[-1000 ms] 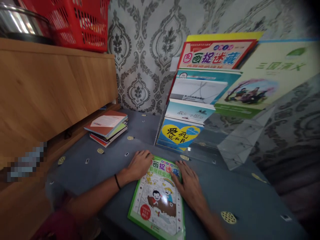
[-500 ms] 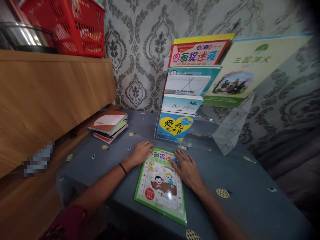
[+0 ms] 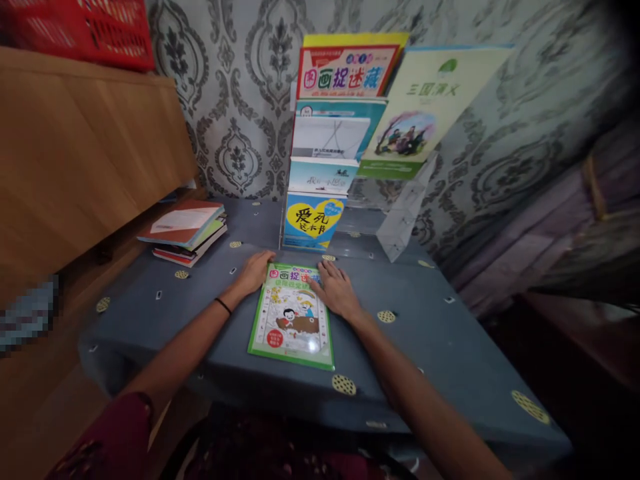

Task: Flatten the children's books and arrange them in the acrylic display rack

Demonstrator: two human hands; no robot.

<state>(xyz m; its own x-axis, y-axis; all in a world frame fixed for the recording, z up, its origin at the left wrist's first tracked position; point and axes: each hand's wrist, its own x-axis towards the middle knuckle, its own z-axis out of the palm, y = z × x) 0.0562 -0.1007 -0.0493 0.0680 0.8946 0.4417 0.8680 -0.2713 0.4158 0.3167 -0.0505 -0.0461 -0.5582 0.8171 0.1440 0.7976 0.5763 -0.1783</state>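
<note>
A green-bordered picture book [image 3: 293, 327] lies flat on the table, its cover up with cartoon children and colourful lettering. My left hand [image 3: 256, 272] rests at the book's upper left corner, fingers stretched out along the edge. Across from it, my right hand [image 3: 337, 288] lies flat with fingers apart, the thumb over the upper right part of the cover. Just behind the book stands a clear display rack [image 3: 403, 217]. Its left column carries several books in tiers, with a blue-and-yellow book [image 3: 314, 221] lowest. A pale green book [image 3: 420, 113] stands at the upper right.
A small stack of books [image 3: 185, 227] sits at the table's back left, beside a wooden cabinet [image 3: 95, 127]. On the cabinet is a red plastic basket [image 3: 115, 33]. The table wears a grey-blue cloth [image 3: 430, 373]; patterned wallpaper [image 3: 235, 147] rises behind.
My view has shifted right and down, so the rack, book and table appear farther left and higher. Both hands keep their places at the picture book's upper edges.
</note>
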